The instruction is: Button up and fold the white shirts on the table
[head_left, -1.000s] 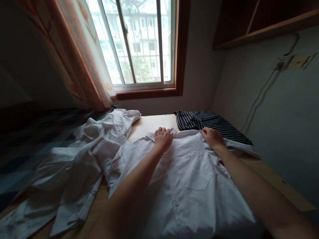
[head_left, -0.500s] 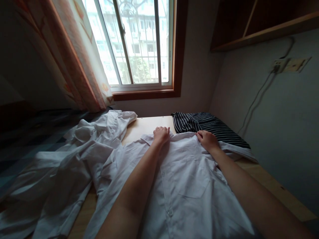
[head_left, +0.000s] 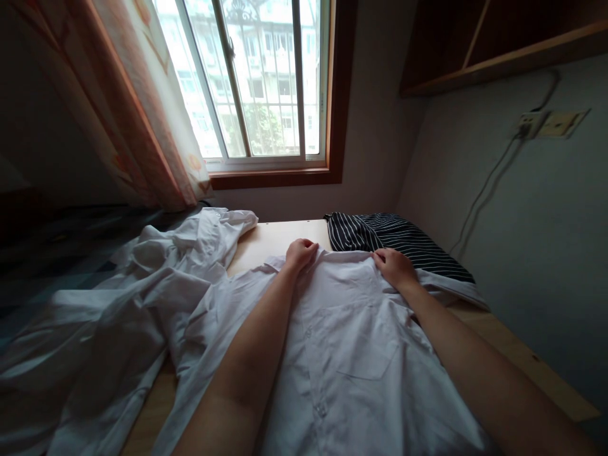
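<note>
A white button-up shirt (head_left: 354, 329) lies front side up across the wooden board, its collar end away from me and a chest pocket showing. At the collar, my left hand (head_left: 301, 254) is closed, pinching the edge of the cloth. Farther right, near the shoulder, my right hand (head_left: 392, 266) also pinches the shirt between thumb and fingers. The collar edge runs between the two hands. Part of the shirt's left side is hidden under my left forearm.
Another crumpled white garment (head_left: 142, 304) lies on the left. Black striped cloth (head_left: 394, 237) sits at the far right of the wooden board (head_left: 268, 237). Beyond are a window (head_left: 261, 88) and curtain (head_left: 156, 126). A cord (head_left: 489, 174) hangs from the wall socket (head_left: 529, 123).
My left hand has shifted slightly left along the collar, and its fingers now pinch the edge. The right hand keeps its hold in nearly the same place.
</note>
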`<state>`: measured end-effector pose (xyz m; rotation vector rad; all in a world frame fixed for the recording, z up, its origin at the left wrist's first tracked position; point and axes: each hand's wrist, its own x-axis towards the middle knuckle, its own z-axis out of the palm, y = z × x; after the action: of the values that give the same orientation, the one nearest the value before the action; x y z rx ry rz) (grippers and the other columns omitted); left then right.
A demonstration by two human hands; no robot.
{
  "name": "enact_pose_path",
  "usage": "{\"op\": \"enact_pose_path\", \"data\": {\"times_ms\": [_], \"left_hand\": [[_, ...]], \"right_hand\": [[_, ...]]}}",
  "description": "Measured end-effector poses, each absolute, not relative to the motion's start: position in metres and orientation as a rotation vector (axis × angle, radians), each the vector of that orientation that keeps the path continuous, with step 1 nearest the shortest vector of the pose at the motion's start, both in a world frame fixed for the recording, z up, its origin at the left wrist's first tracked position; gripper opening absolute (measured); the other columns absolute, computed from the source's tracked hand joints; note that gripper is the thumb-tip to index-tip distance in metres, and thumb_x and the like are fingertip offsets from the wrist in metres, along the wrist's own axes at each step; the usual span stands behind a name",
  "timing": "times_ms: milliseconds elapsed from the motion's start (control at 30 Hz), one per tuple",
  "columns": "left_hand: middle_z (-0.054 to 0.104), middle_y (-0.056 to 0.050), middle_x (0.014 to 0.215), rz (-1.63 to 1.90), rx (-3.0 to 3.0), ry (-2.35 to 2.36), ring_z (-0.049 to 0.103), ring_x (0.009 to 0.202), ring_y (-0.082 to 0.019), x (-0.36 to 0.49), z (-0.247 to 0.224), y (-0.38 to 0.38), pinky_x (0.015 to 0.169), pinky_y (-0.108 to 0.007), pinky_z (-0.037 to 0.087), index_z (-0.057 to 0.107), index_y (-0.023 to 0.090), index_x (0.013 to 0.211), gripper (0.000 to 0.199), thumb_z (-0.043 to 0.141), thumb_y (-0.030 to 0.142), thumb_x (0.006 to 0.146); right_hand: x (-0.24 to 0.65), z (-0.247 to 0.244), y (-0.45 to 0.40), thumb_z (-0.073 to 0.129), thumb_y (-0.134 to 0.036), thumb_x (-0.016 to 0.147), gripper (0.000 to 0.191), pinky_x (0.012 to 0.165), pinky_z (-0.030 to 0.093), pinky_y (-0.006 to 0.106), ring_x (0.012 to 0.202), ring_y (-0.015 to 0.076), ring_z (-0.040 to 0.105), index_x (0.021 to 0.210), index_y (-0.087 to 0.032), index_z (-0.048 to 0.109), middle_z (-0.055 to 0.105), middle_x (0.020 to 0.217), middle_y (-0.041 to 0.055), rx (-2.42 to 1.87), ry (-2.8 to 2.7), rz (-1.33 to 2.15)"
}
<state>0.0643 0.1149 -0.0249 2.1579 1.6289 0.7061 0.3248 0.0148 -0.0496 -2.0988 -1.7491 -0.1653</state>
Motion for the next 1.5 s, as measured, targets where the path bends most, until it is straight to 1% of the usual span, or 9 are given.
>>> {"op": "enact_pose_path", "data": {"times_ms": [100,200,267,367,500,633,933,1233,1500], "left_hand": [[0.074,-0.005,0.076,0.732,2.16,1.643,0.066,0.071,-0.017,0.064,-0.023,0.116,0.068,-0.025,0.047,0.076,0.016,0.092,0.039,0.047,0.04,0.097],[0.075,-0.009,0.099,0.772,2.177,1.684,0.067,0.093,-0.02,0.066,-0.023,0.115,0.081,-0.026,0.048,0.074,0.016,0.094,0.033,0.049,0.036,0.097],[0.071,-0.012,0.113,0.796,2.201,1.731,0.064,0.107,-0.022,0.07,-0.023,0.113,0.092,-0.029,0.046,0.072,0.016,0.098,0.03,0.048,0.033,0.097],[0.066,-0.014,0.121,0.743,2.293,1.85,0.061,0.114,-0.024,0.076,-0.025,0.108,0.097,-0.032,0.044,0.066,0.017,0.108,0.03,0.042,0.032,0.101],[0.071,-0.016,0.113,0.575,2.374,1.961,0.066,0.109,-0.026,0.085,-0.026,0.1,0.091,-0.034,0.045,0.056,0.013,0.119,0.033,0.031,0.03,0.105],[0.074,-0.018,0.105,0.512,2.373,1.997,0.07,0.105,-0.028,0.089,-0.026,0.098,0.086,-0.035,0.046,0.049,0.01,0.124,0.035,0.027,0.029,0.106],[0.075,-0.018,0.106,0.444,2.334,2.025,0.07,0.106,-0.026,0.089,-0.03,0.104,0.083,-0.033,0.048,0.05,0.011,0.123,0.033,0.029,0.028,0.104],[0.074,-0.021,0.106,0.434,2.335,2.036,0.071,0.106,-0.027,0.09,-0.033,0.106,0.082,-0.032,0.048,0.05,0.007,0.127,0.034,0.032,0.023,0.103],[0.074,-0.022,0.107,0.452,2.308,2.045,0.071,0.106,-0.029,0.09,-0.032,0.106,0.082,-0.035,0.049,0.048,0.005,0.13,0.037,0.031,0.02,0.102]], "right_hand": [[0.324,-0.048,0.015,0.046,-0.038,0.1,0.032,0.064,0.031,0.028,0.085,0.0194,0.064,0.093,-0.022,0.073,0.074,0.103,0.007,-2.11,-1.743,-0.162],[0.323,-0.047,0.015,0.046,-0.036,0.1,0.031,0.064,0.031,0.028,0.084,0.0195,0.064,0.093,-0.022,0.073,0.074,0.102,0.007,-2.12,-1.732,-0.169],[0.322,-0.047,0.015,0.046,-0.035,0.099,0.031,0.064,0.031,0.027,0.084,0.0195,0.064,0.093,-0.022,0.073,0.074,0.103,0.0073,-2.13,-1.725,-0.166],[0.321,-0.046,0.015,0.047,-0.035,0.099,0.03,0.064,0.032,0.027,0.085,0.0196,0.064,0.093,-0.022,0.073,0.074,0.105,0.008,-2.138,-1.716,-0.16],[0.319,-0.044,0.013,0.045,-0.031,0.1,0.03,0.065,0.033,0.027,0.087,0.0195,0.063,0.095,-0.021,0.073,0.073,0.106,0.0087,-2.136,-1.687,-0.18],[0.315,-0.04,0.01,0.043,-0.032,0.102,0.032,0.064,0.032,0.028,0.088,0.0202,0.063,0.096,-0.02,0.072,0.072,0.107,0.0092,-2.146,-1.632,-0.211],[0.315,-0.037,0.012,0.044,-0.039,0.101,0.035,0.065,0.037,0.028,0.089,0.0234,0.067,0.097,-0.022,0.074,0.075,0.104,0.0111,-2.248,-1.623,-0.145],[0.31,-0.037,0.014,0.046,-0.031,0.101,0.033,0.066,0.037,0.028,0.092,0.0246,0.069,0.096,-0.019,0.075,0.076,0.102,0.0136,-2.244,-1.621,-0.153],[0.311,-0.036,0.014,0.047,-0.031,0.099,0.032,0.065,0.035,0.029,0.09,0.0246,0.069,0.093,-0.019,0.077,0.076,0.099,0.0133,-2.234,-1.631,-0.118]]}}
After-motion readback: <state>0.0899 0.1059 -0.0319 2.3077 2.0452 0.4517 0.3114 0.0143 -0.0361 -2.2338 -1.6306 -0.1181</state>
